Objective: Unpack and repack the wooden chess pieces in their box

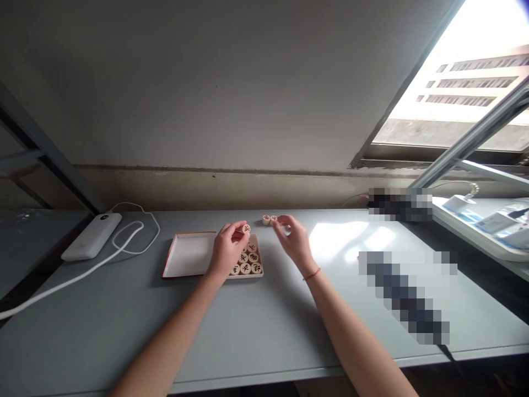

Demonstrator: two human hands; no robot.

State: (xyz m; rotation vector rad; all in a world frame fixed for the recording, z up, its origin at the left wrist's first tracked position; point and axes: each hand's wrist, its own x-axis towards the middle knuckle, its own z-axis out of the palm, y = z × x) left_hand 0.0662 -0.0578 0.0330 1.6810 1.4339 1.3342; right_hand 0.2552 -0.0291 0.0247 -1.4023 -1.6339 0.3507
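My left hand [228,245] pinches a round wooden piece [246,228] with a red character, held above a shallow box [263,264]. Several similar pieces [245,268] lie in that box, some with black and some with red characters; my left hand hides part of them. Behind it, two more round pieces stand side by side on the table, the left one [266,219] untouched. The fingertips of my right hand [294,238] are closed round the right one [273,219]. The empty box lid [192,253] lies left of the box, partly behind my left hand.
On the grey table [264,336], a white power bank [91,236] with white cables [82,275] lies at the left. A blurred dark object [405,298] lies at the right, another [397,204] at the back right. A wall rises behind.
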